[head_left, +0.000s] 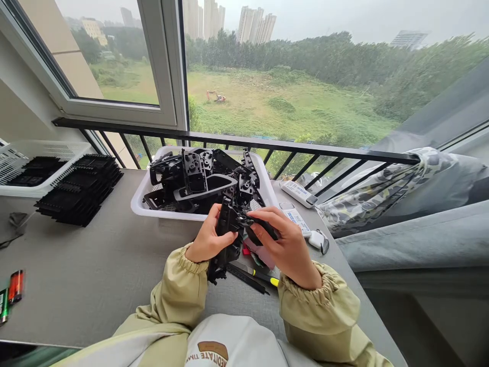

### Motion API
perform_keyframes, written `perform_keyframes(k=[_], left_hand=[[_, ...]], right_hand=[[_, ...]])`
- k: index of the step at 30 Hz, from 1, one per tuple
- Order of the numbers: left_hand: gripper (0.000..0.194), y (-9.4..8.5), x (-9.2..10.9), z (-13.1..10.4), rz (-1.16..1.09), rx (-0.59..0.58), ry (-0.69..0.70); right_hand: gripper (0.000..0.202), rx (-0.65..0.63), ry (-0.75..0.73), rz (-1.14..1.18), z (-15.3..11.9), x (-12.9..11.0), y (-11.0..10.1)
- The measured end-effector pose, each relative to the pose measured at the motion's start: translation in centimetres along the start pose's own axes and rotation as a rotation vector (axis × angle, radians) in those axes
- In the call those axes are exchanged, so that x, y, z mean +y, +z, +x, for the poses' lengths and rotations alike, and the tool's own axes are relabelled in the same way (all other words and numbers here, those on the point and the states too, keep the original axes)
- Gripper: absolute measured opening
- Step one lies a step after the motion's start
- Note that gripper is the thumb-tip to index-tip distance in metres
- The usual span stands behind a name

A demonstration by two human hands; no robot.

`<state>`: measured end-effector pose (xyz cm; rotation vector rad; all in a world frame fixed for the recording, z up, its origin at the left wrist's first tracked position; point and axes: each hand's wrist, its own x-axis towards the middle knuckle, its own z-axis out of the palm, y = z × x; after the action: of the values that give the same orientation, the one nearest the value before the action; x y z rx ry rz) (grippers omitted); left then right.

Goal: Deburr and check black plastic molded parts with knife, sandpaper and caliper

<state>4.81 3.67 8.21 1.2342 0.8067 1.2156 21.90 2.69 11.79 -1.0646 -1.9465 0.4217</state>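
Note:
My left hand (209, 240) and my right hand (286, 245) together hold a black plastic part (229, 239) upright above the grey table (95, 275). The left hand grips its left side. The right hand's fingers close over a smaller black piece at the part's upper right. Just behind the hands stands a white basket (142, 196) piled with several similar black plastic parts (198, 178). Under the hands lie a black tool with a yellow tip (263, 278) and something pink (263, 257), partly hidden.
A stack of flat black parts (78, 188) and a white tray (23, 165) with more sit at the left. Batteries (13, 290) lie at the table's left edge. Two white remotes (300, 193), a small white device (319, 239), a black railing (237, 140) and a patterned cushion (385, 186) are nearby.

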Motion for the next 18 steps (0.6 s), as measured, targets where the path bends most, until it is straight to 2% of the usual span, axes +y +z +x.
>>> perform_keyframes(k=[3,5,10,13,16,18], left_hand=[[0.039,0.1,-0.1,0.0,-0.018,-0.018,0.003],[0.039,0.2,-0.1,0.0,-0.012,-0.013,-0.003],[0.041,0.6,0.2,0.1,-0.002,0.008,0.000],[0.041,0.6,0.3,0.0,0.010,-0.005,-0.011],[0.042,0.6,0.3,-0.2,-0.023,-0.040,-0.033],[0.044,0.6,0.4,-0.3,-0.036,-0.033,-0.028]], right_hand=[[0.017,-0.036,-0.068,0.015,0.3,-0.4,1.0],[0.016,-0.076,-0.063,0.008,0.4,0.1,1.3],[0.009,0.055,0.064,-0.077,0.5,1.2,0.7],[0.009,0.108,0.023,-0.016,0.5,0.6,0.8],[0.012,0.084,-0.047,-0.012,0.7,0.0,1.4],[0.013,0.111,-0.007,-0.051,0.8,0.1,1.7]])
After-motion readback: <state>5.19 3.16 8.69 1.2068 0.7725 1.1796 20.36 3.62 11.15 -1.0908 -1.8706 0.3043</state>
